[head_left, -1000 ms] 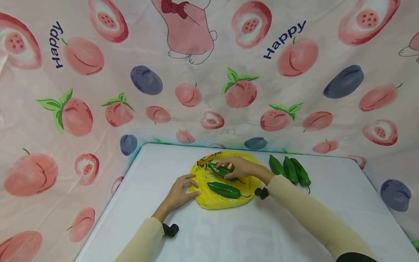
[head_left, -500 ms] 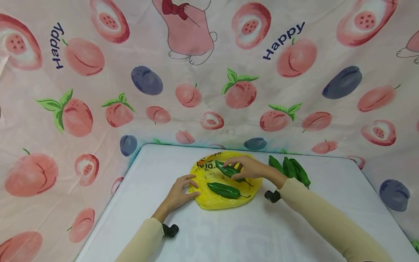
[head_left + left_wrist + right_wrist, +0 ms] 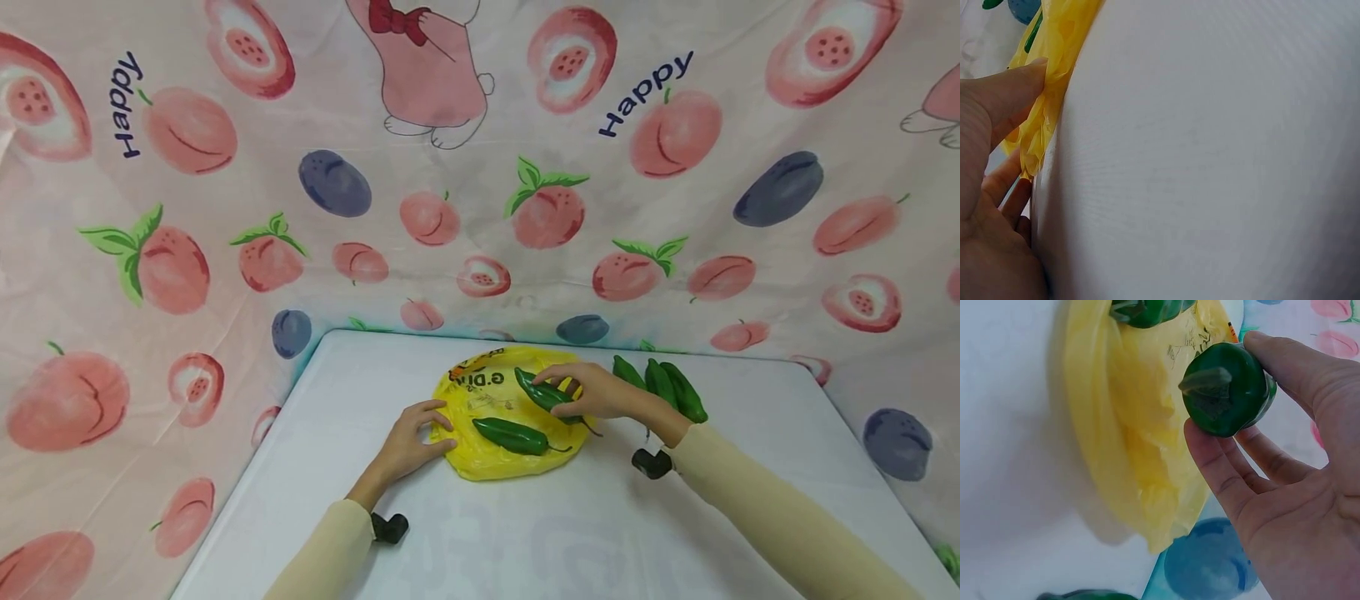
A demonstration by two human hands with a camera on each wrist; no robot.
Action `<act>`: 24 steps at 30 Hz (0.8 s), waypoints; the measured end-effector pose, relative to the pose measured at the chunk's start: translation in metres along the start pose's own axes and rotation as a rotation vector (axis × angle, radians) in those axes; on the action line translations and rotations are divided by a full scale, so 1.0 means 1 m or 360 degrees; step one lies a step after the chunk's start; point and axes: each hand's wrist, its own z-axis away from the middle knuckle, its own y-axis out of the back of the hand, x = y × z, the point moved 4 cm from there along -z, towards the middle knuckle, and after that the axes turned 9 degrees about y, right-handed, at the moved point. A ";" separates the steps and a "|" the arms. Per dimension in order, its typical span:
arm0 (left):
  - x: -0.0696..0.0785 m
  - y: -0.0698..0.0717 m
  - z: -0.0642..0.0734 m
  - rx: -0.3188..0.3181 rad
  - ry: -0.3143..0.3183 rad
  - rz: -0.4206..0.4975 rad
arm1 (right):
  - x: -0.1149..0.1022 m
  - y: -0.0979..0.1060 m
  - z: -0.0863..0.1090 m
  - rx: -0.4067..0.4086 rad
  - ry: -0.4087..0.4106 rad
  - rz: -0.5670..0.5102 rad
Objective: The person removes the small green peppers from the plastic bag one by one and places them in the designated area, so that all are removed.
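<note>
A yellow plastic bag (image 3: pixel 487 465) lies on the white table with one green chili pepper (image 3: pixel 512 436) on top of it. My left hand (image 3: pixel 411 437) holds the bag's left edge; in the left wrist view the bag's crumpled side (image 3: pixel 1054 94) sits between thumb and fingers. Over the bag's right part, my right hand (image 3: pixel 600 390) pinches a second chili pepper (image 3: pixel 542 395), its stem hanging toward the lower right. The right wrist view shows that pepper's stem end (image 3: pixel 1225 394) between thumb and fingertips, in front of the bag.
Three more green chili peppers (image 3: pixel 660 385) lie side by side at the back right of the table (image 3: pixel 525 542), partly behind the right forearm. A peach-print cloth (image 3: pixel 420 292) hangs behind and at the sides.
My right hand has moved to the right across the bag with the pinched chili pepper, uncovering more of the bag's printed lettering. The left hand has stayed in place.
</note>
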 end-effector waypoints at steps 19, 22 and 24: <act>0.002 -0.002 -0.001 0.0002 -0.0012 -0.0015 | 0.008 0.013 0.067 0.0176 -0.0038 0.0053; 0.002 -0.001 0.000 0.0001 -0.0006 -0.0002 | 0.009 0.014 0.078 0.0213 -0.0047 0.0068; 0.001 -0.001 0.000 0.0001 -0.0005 0.0002 | 0.011 0.014 0.085 0.0236 -0.0064 0.0082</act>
